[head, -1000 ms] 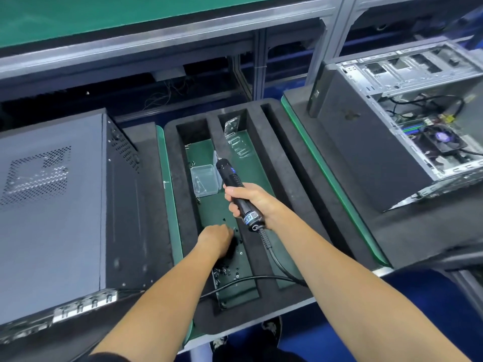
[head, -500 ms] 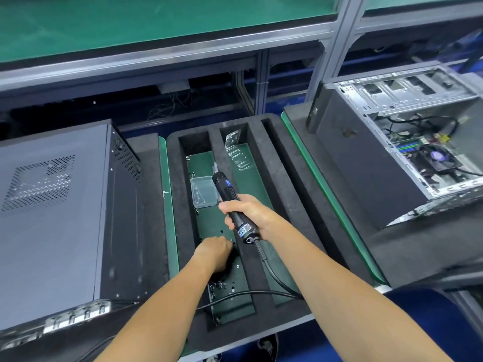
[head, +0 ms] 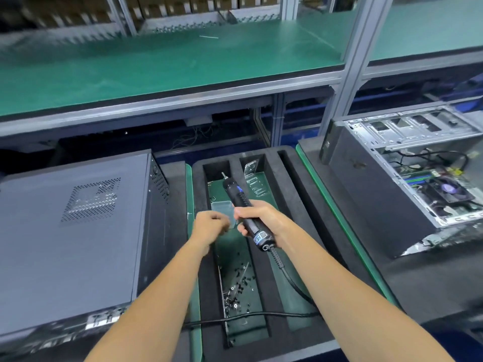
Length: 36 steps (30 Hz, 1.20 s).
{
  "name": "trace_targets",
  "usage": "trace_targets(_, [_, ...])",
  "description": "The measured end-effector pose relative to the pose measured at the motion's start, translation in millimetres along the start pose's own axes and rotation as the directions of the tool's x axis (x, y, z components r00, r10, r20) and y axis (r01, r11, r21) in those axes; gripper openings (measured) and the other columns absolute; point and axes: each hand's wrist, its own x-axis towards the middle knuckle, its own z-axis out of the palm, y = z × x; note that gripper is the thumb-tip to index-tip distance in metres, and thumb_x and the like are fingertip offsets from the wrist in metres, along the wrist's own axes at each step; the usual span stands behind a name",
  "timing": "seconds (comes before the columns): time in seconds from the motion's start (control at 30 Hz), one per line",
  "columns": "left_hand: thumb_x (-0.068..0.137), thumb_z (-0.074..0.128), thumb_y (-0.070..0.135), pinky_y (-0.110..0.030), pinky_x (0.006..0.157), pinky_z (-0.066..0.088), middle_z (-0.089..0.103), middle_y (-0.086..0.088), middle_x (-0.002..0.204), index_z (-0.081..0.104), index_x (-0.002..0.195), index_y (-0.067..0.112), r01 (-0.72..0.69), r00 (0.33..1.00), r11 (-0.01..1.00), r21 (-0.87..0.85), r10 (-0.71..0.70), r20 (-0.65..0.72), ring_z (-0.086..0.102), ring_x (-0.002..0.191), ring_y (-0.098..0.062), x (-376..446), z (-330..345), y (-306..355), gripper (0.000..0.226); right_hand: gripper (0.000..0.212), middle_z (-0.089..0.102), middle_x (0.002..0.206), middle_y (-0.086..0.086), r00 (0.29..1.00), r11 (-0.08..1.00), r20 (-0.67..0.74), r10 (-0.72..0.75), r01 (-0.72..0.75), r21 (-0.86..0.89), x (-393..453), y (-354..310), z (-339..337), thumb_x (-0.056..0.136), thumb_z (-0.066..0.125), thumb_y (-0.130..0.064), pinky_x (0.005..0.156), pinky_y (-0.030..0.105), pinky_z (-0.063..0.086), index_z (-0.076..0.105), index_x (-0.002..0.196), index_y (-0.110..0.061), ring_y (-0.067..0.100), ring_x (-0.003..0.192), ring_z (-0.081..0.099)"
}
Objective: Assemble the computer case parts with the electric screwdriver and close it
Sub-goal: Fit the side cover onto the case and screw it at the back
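My right hand (head: 258,218) grips a black electric screwdriver (head: 236,193) by its handle. The bit points away from me over the foam tray (head: 290,205), and the cable (head: 287,280) trails back across the tray. My left hand (head: 209,227) hovers just left of the screwdriver with its fingertips pinched together; anything between them is too small to see. A pile of small black screws (head: 236,286) lies in the tray's left slot below my hands. A closed grey computer case (head: 73,231) lies at the left. An open case (head: 418,178) with a fan and wiring lies at the right.
A small clear plastic box (head: 222,206) sits in the tray slot just beyond my left hand, and clear bags (head: 252,178) lie in the slot beside it. A green-topped shelf (head: 183,64) on an aluminium frame runs across the back.
My left hand has lifted off the screw pile and moved up beside the screwdriver with its fingers pinched. My head tilted up, so more of the back shelf shows.
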Motion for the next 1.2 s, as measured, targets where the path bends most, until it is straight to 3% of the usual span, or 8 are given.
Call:
trace_targets(0.07, [0.078, 0.063, -0.006, -0.024, 0.062, 0.048, 0.067, -0.012, 0.073, 0.072, 0.079, 0.003, -0.009, 0.996, 0.969, -0.246, -0.014, -0.093, 0.055, 0.061, -0.018, 4, -22, 23, 0.013, 0.017, 0.063, 0.078, 0.008, 0.999, 1.0, 0.028, -0.028, 0.027, 0.009, -3, -10, 15, 0.082, 0.071, -0.009, 0.054, 0.025, 0.054, 0.058, 0.092, -0.002, 0.019, 0.059, 0.063])
trace_targets(0.13, [0.086, 0.063, 0.0, -0.023, 0.064, 0.049, 0.068, -0.006, 0.079, 0.071, 0.09, 0.004, -0.05, 0.989, 0.923, -0.381, -0.009, -0.15, 0.057, 0.063, -0.012, 7, -46, 43, 0.01, 0.014, 0.063, 0.085, 0.009, 0.998, 0.999, 0.051, -0.043, 0.043, -0.013, -4, -20, 31, 0.088, 0.069, -0.006, 0.054, 0.025, 0.054, 0.058, 0.097, -0.003, 0.019, 0.061, 0.065])
trace_targets(0.3, [0.092, 0.059, 0.009, -0.018, 0.05, 0.049, 0.068, 0.0, 0.069, 0.066, 0.08, 0.008, -0.191, 0.96, 0.784, -0.59, 0.023, -0.28, 0.06, 0.055, -0.008, 0, -100, 80, 0.014, 0.016, 0.058, 0.081, 0.006, 0.985, 0.986, 0.168, -0.023, 0.05, -0.159, -7, -36, 79, 0.092, 0.065, -0.005, 0.053, 0.027, 0.053, 0.052, 0.1, -0.008, 0.017, 0.06, 0.059])
trace_targets(0.47, [0.091, 0.06, 0.011, -0.02, 0.045, 0.045, 0.065, -0.003, 0.067, 0.061, 0.077, 0.007, -0.245, 0.924, 0.693, -0.678, -0.045, -0.38, 0.059, 0.053, -0.012, -19, -146, 85, 0.015, 0.018, 0.054, 0.075, 0.003, 0.967, 0.971, 0.255, 0.008, 0.053, -0.233, -6, -38, 130, 0.091, 0.063, -0.003, 0.05, 0.025, 0.05, 0.047, 0.095, -0.011, 0.015, 0.054, 0.055])
trace_targets(0.57, [0.092, 0.059, 0.01, -0.021, 0.053, 0.051, 0.068, -0.001, 0.067, 0.063, 0.078, 0.006, -0.258, 0.92, 0.663, -0.703, -0.055, -0.389, 0.066, 0.06, -0.01, -32, -172, 79, 0.014, 0.027, 0.053, 0.074, 0.003, 0.96, 0.969, 0.279, 0.032, 0.039, -0.244, -5, -31, 156, 0.084, 0.067, -0.005, 0.049, 0.024, 0.05, 0.043, 0.092, -0.012, 0.013, 0.052, 0.054])
trace_targets(0.8, [0.091, 0.061, 0.014, -0.027, 0.063, 0.052, 0.064, -0.002, 0.068, 0.06, 0.08, 0.007, -0.183, 0.961, 0.602, -0.777, -0.058, -0.272, 0.062, 0.06, -0.012, -64, -253, 47, 0.013, 0.024, 0.053, 0.074, 0.003, 0.956, 0.969, 0.289, 0.057, 0.017, -0.247, 1, -2, 242, 0.077, 0.068, -0.009, 0.047, 0.022, 0.047, 0.045, 0.085, -0.013, 0.012, 0.05, 0.053])
trace_targets(1.03, [0.091, 0.061, 0.017, -0.022, 0.058, 0.048, 0.061, 0.0, 0.066, 0.058, 0.08, 0.01, -0.101, 0.988, 0.657, -0.747, -0.025, -0.155, 0.059, 0.057, -0.01, -87, -331, 7, 0.014, 0.026, 0.055, 0.071, 0.002, 0.972, 0.983, 0.235, 0.02, 0.024, -0.185, 10, 49, 328, 0.075, 0.068, -0.009, 0.045, 0.023, 0.046, 0.045, 0.088, -0.012, 0.014, 0.05, 0.052])
trace_targets(1.2, [0.09, 0.06, 0.01, -0.022, 0.055, 0.047, 0.061, 0.003, 0.053, 0.059, 0.071, 0.008, -0.099, 0.985, 0.686, -0.721, -0.036, -0.169, 0.06, 0.052, -0.011, -104, -335, -7, 0.019, 0.028, 0.051, 0.062, 0.0, 0.992, 0.985, 0.115, -0.058, 0.076, -0.154, -4, 87, 365, 0.078, 0.068, -0.006, 0.045, 0.024, 0.046, 0.042, 0.082, -0.013, 0.015, 0.048, 0.052])
